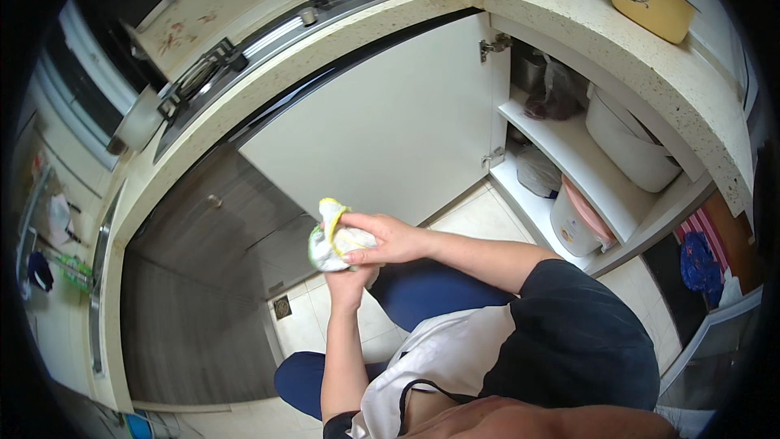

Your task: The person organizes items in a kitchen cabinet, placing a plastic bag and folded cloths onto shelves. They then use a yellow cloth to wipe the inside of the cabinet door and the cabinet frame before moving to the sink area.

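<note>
Both hands are together near the middle of the view, around a bunched white cloth (332,250) with yellow and green edging. My right hand (390,238) comes from the right and grips the cloth, its thumb and fingers on the top and side. Below it, my left hand (350,283) supports the cloth from underneath; its fingers are mostly hidden. Beyond the hands stands an open white cabinet door (390,128), hinged at its right side.
The open cabinet (567,140) holds a white container (627,140), plastic bags and a bucket with a pink lid (585,213). A speckled countertop (548,18) curves around, bearing a gas stove (268,55) and a yellow enamel basin (649,3). A floor drain (282,307) lies below.
</note>
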Motion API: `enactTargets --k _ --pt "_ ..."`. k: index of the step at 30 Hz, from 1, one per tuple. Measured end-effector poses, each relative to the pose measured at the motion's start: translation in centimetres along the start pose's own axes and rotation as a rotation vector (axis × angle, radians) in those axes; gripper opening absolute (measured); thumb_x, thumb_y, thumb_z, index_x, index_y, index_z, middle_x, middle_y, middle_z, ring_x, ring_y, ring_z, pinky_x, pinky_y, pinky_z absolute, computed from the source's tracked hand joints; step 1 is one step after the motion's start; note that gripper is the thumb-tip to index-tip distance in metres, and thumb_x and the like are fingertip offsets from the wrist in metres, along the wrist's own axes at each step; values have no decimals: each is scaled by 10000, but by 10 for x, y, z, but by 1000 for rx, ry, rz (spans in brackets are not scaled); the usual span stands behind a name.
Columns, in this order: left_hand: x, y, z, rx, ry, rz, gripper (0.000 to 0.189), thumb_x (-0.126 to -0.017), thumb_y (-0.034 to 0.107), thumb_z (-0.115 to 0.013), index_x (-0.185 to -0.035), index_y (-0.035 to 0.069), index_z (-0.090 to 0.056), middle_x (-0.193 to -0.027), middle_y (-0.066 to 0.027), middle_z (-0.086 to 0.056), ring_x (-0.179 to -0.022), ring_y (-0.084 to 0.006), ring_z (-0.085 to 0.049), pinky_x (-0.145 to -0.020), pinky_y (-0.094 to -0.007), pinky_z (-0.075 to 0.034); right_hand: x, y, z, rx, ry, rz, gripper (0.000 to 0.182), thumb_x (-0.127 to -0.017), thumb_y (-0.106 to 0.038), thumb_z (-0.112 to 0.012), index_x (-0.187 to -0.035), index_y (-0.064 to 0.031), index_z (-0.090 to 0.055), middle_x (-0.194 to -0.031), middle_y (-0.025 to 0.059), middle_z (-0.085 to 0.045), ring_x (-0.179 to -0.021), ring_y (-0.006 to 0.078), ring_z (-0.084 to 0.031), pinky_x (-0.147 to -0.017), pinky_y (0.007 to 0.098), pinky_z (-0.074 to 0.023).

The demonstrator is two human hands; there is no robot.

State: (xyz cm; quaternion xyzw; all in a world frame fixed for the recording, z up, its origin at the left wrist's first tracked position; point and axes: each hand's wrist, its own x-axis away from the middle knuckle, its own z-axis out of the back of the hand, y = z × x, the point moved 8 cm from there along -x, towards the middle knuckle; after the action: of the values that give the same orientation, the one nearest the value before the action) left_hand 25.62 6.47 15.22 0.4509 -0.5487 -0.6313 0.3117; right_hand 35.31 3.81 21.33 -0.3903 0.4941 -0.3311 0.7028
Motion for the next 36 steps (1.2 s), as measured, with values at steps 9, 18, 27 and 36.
enactTargets --k 9,18,27,36 --pt "83 -22 130 225 452 57 515 -689 -18 -665 -1161 17 -461 -1057 -77 -546 -947 -179 -554 -828 -307 -450 -90 -65 7 423 -18 200 275 -767 -210 -651 -980 -38 -627 -910 115 -648 -855 210 -615 -743 312 -486" --pt "145 -86 214 472 779 88 466 -750 11 -611 -1180 4 -432 -1050 -94 -550 -905 -197 -570 -752 -309 -482 -181 -66 7 1098 356 552 263 -735 -199 -658 -970 -113 -576 -833 50 -582 -799 230 -547 -689 348 -463" --pt "150 -76 216 552 792 44 484 -753 -3 -623 -1195 -2 -427 -1076 -94 -546 -938 -189 -563 -788 -293 -465 -177 43 -101 1536 -414 339 144 -703 -197 -627 -817 -108 -620 -791 54 -609 -879 243 -572 -756 375 -431" --pt "167 -62 222 587 862 -2 495 -761 17 -619 -1207 -25 -407 -1088 -112 -532 -941 -190 -555 -787 -292 -464 -158 129 -112 2041 -866 -106 178 -713 -154 -602 -853 -87 -689 -876 68 -661 -828 249 -630 -652 401 -469"
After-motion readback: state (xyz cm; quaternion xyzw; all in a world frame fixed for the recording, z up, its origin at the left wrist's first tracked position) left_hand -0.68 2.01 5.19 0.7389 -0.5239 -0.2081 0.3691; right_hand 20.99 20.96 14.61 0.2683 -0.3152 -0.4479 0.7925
